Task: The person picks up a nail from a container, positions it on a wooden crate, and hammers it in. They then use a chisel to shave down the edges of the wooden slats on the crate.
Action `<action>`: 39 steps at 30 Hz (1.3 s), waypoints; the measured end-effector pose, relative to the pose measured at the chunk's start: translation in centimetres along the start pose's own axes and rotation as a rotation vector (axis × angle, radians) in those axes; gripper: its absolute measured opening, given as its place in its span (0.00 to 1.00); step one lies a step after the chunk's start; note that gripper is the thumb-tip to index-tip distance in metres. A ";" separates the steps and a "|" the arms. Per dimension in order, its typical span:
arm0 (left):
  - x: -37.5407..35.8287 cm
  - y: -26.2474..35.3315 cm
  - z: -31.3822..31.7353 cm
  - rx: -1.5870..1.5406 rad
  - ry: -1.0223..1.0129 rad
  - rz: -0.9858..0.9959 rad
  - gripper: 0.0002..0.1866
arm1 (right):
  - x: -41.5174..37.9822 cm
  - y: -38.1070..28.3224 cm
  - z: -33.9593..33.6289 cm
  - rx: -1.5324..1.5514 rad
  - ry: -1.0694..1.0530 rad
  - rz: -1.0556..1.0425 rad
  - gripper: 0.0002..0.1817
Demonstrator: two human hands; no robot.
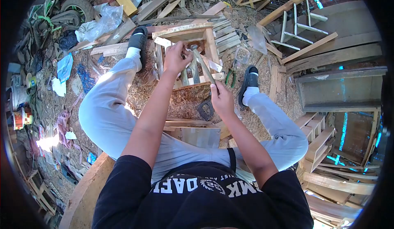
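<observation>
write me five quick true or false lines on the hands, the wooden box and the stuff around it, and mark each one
1. The right hand grips the hammer by its handle. True.
2. The left hand rests on a knee. False: it is over the wooden box.
3. The box sits between the person's two black sandals. True.
4. The green-handled pliers lie inside the box. False: they lie on the ground beside it.
5. A tire shows at the upper left of the picture. True.
</observation>
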State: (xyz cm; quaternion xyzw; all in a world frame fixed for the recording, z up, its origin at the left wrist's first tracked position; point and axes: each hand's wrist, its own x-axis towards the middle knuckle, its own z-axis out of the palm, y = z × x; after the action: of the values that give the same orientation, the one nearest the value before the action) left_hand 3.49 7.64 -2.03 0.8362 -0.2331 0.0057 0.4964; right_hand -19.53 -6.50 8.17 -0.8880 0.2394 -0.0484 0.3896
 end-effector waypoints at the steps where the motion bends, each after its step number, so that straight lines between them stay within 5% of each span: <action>1: -0.1 0.0 0.0 -0.001 -0.002 -0.001 0.21 | 0.0 0.0 0.0 0.000 0.000 0.002 0.16; 19: 0.2 0.0 -0.2 -0.025 -0.024 -0.006 0.21 | 0.5 -0.2 0.3 -0.075 -0.051 0.098 0.15; 25: 0.1 0.4 -0.4 0.021 0.053 0.115 0.21 | 2.3 0.0 1.8 0.011 0.090 0.119 0.18; 32: -1.9 1.0 -0.9 -0.143 0.014 0.018 0.28 | 3.8 0.7 2.3 0.047 0.119 0.132 0.20; 34: -3.8 2.4 -0.6 0.310 0.124 -0.063 0.32 | 3.8 1.0 2.0 0.066 0.107 0.144 0.20; 39: -6.4 4.8 1.9 0.561 0.172 -0.226 0.35 | 3.6 0.3 0.9 0.115 0.154 0.156 0.21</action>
State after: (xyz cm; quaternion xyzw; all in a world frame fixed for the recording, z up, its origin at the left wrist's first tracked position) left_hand -4.49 6.60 -0.59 0.9575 -0.0852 0.0856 0.2618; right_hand -16.24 -7.72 7.00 -0.8365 0.3337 -0.1000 0.4230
